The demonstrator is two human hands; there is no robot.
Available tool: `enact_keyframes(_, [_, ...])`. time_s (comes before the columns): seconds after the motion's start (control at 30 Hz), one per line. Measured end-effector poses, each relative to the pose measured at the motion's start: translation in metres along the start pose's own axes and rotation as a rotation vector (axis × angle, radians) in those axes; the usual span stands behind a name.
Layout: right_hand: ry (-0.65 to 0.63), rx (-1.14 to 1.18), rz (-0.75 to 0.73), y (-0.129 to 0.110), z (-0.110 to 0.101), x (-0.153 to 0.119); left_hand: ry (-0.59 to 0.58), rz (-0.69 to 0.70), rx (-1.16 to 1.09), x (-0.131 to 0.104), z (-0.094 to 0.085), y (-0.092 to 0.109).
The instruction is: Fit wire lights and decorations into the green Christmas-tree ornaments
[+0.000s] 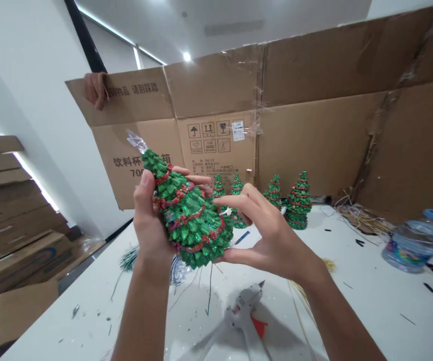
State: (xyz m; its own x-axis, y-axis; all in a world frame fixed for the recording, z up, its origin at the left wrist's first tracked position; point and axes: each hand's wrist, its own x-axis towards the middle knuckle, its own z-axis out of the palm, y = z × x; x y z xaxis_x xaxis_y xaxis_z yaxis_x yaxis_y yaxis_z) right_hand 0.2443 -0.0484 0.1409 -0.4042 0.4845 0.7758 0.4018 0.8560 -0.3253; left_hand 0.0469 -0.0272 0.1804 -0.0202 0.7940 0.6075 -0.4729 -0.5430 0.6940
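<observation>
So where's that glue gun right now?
In the head view, the glue gun lies on the white table, near the bottom centre, below the held green tree and between the two forearms.

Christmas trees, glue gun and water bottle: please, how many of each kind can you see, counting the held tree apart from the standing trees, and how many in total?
Held tree: 1
Standing trees: 4
Glue gun: 1
Water bottle: 1
Total: 7
</observation>
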Motion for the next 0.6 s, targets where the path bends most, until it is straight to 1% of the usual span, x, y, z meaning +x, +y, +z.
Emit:
enact_keyframes(0.2, [-0.052,0.043,0.039,0.002,-0.003,0.001,-0.087,0.049,-0.012,-0.004,0.004,0.000])
enact_keyframes(0.37, [-0.065,0.091,0.078,0.005,-0.011,-0.001,-0.113,0.103,0.000,-0.006,0.006,-0.001])
enact_keyframes(0.5, [-0.128,0.121,0.140,0.011,-0.014,-0.002,-0.191,0.118,0.006,-0.008,0.006,-0.004])
enact_keyframes(0.6, [-0.129,0.136,0.126,0.015,-0.013,-0.003,-0.234,0.129,-0.009,-0.009,0.006,-0.007])
